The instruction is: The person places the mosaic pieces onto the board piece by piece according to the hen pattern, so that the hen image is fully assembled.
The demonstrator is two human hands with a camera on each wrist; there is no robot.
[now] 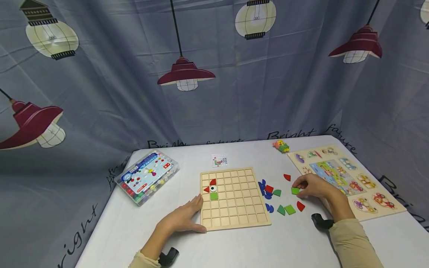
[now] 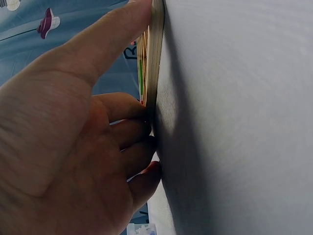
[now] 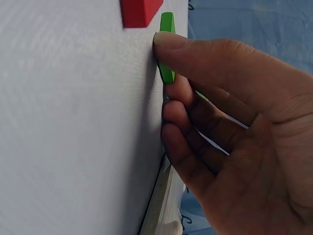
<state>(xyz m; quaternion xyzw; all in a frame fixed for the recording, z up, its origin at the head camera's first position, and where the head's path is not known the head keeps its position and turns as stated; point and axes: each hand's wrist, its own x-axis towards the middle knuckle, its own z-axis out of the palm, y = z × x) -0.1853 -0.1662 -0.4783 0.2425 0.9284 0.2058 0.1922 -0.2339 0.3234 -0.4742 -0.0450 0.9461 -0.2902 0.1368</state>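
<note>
A wooden grid board lies on the white table. In its upper left cells sit a red quarter-circle, a small red triangle, an eye piece and a green square. My left hand rests against the board's left side, thumb by the near corner; the left wrist view shows its fingertips at the board edge. To the right of the board, my right hand pinches a green square tile between thumb and fingers. In the right wrist view this tile appears edge-on.
Loose blue, red and green tiles, one a green square, lie between board and right hand. A picture puzzle board is at the right, a clear-sided box at the left. A pattern card and small toy are farther back.
</note>
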